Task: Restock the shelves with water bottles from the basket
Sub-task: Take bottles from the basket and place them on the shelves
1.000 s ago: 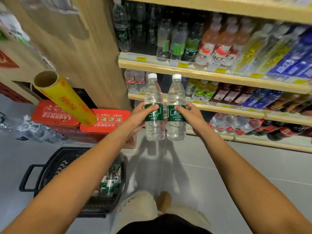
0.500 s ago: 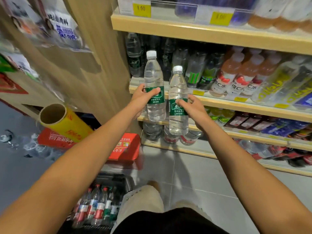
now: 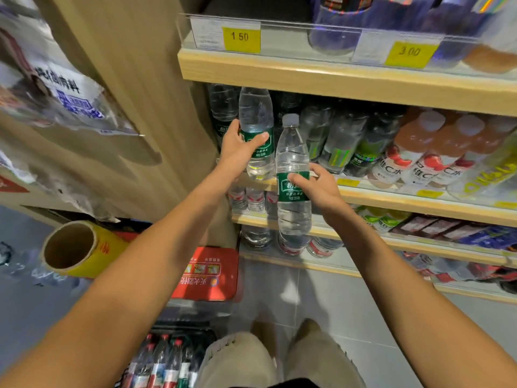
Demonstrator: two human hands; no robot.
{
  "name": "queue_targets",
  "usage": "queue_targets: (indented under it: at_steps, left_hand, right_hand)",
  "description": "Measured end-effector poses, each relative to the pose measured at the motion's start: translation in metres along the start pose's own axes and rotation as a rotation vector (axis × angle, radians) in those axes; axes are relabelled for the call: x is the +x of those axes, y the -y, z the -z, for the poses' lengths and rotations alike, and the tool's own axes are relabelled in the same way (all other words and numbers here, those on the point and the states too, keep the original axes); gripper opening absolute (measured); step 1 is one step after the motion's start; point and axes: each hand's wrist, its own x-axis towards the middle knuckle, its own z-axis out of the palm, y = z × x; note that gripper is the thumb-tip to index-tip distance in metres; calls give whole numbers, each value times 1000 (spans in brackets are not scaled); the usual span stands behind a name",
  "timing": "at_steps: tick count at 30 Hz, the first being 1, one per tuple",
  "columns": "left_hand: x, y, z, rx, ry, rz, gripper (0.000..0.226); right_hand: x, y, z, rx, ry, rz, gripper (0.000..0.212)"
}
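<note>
While left hand (image 3: 237, 148) grips bottle (image 3: 256, 113) | fingers (image 3: 233, 126) around green label (image 3: 262, 149)

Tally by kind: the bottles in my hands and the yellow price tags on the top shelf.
Clear green-labelled plastic water bottles: 2, in left hand and right hand
Yellow price tags on top wooden shelf: 2
Total: 4

The bottles (image 3: 256, 119) are clear with dark green labels lettered in white, and one cap (image 3: 291, 119) is white. The shelves (image 3: 335, 79) are pale wood, the price tags (image 3: 241, 38) yellow. The roll (image 3: 84, 249) is yellow, the box (image 3: 208, 273) red, the floor (image 3: 321, 298) grey tile. The basket bottles (image 3: 159, 362) have red caps.
</note>
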Motion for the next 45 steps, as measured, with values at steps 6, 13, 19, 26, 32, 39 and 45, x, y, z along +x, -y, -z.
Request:
queue_targets:
  at_steps: [6, 13, 19, 26, 32, 39, 45]
  left_hand:
    - [21, 9, -1, 33, -31, 49, 46]
    - [38, 24, -4, 15, -43, 57, 39]
    - [52, 38, -8, 82, -16, 16, 32]
    - [58, 57, -10, 121, 43, -2, 46]
    - [58, 66, -11, 67, 64, 12, 63]
    - [39, 75, -26, 156, -86, 1, 72]
    - [30, 114, -53, 679, -555, -252, 81]
  right_hand:
    - [11, -5, -7, 41, 35, 0, 51]
    - [19, -15, -15, 59, 34, -9, 34]
    - [27, -20, -19, 89, 34, 6, 41]
    - [26, -23, -16, 120, 44, 19, 42]
    - [23, -24, -13, 136, 70, 27, 39]
    - [23, -26, -11, 130, 63, 27, 54]
    - [29, -34, -4, 137, 56, 28, 42]
